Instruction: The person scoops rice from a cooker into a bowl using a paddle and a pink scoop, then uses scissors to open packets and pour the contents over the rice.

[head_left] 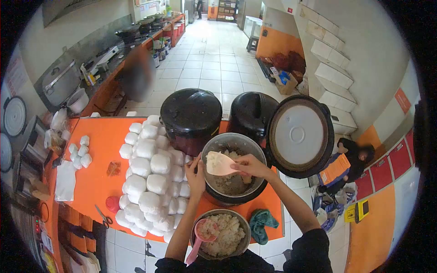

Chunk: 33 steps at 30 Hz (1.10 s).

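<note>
Pink rice paddle (219, 164) in right hand (249, 165), left hand (195, 176) gripping pot (236, 142) rim

No legible text, label or number on anything in view.

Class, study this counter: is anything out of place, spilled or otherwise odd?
Little stands out. Scissors lie at the counter's near edge, and a teal cloth sits crumpled by the rice bowl. The white wrapped packets are piled neatly; no spill shows.
</note>
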Motion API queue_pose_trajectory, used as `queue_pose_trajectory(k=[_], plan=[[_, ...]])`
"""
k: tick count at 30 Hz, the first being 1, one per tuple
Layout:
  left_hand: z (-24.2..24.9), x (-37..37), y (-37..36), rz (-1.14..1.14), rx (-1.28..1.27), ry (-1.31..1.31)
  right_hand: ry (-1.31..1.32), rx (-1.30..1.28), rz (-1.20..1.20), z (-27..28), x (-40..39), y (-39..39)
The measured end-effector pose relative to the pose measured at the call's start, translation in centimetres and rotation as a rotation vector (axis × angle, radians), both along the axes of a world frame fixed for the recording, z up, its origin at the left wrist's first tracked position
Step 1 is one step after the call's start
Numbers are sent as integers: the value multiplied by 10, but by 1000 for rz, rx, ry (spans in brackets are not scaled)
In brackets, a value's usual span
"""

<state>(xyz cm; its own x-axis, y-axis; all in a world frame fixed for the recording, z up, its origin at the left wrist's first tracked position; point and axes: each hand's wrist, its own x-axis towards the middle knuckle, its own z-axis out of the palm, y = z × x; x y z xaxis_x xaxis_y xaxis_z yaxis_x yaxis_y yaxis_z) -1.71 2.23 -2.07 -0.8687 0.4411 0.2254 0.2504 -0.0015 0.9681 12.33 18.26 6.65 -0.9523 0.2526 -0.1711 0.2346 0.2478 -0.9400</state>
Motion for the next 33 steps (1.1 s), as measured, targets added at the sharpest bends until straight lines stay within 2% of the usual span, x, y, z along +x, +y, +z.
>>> queue_pose_trajectory(k=[2,5,7,9,10,11,13,15,16,17,18,19,20,22,24,25,28,32,33], plan=[[-2,0,0,3,24,45,-53,-86,-37,14,16,-9],[-3,0,1,22,3,63,-42,-57,127,29,37,-16],[-10,-5,3,-16,-32,67,-81,-86,116,50,57,-32],[9,2,-6,-9,-129,86,-144,-134,137,50,84,-40],[8,-3,-9,-83,-132,92,-179,-39,179,58,95,-49],[4,-5,-16,-160,-123,109,-323,-14,241,75,104,-62],[19,17,-53,-145,-103,89,-284,31,240,56,133,-82],[30,37,-89,-163,-257,158,-392,46,89,30,152,-115],[25,51,-114,-192,-431,223,-290,152,42,-18,171,-127],[15,61,-142,-295,-501,286,-308,459,-59,-44,181,-151],[6,67,-168,-401,-565,348,-269,516,-45,-61,187,-165],[-2,67,-192,-667,-830,405,-230,572,-31,-70,194,-175],[-7,69,-210,-933,-1089,458,-241,511,-88,-72,199,-183],[22,89,-230,-755,-1288,31,-251,387,-196,-75,203,-192],[-14,101,-249,-854,-1197,-107,-360,429,-163,-68,203,-194],[-19,103,-250,-903,-1146,-174,-416,451,-148,-64,204,-195],[-27,120,-250,-739,-1026,-362,-602,653,-15,-60,196,-212],[-18,134,-252,-556,-944,-449,-456,666,88,-84,196,-194],[-21,134,-254,-561,-925,-419,-443,578,152,-62,189,-179]])
